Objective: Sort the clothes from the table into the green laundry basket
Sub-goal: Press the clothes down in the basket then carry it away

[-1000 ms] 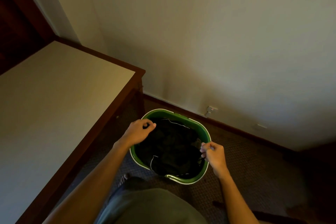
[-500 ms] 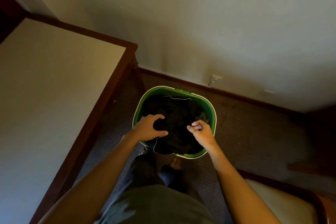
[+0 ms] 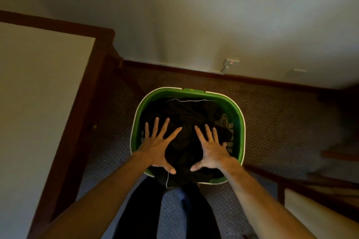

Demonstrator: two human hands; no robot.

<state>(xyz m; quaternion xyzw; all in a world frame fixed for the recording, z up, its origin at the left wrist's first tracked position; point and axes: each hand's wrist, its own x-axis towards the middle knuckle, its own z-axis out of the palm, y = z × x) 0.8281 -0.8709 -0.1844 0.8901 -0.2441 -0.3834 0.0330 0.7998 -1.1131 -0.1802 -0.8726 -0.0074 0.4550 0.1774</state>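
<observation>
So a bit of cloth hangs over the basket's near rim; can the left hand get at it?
Probably yes: the left hand lies open on the dark clothes beside that hanging cloth, nothing between.

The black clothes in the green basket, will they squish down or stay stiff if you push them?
Probably squish: the black clothes lie in soft, crumpled folds. The left hand and right hand lie flat on them. Likely floppy if lifted, since one edge droops over the green basket rim. They look light.

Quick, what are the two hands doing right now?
Left hand: open, fingers spread flat on the dark clothes in the basket.
Right hand: open, spread flat on the clothes too.
</observation>
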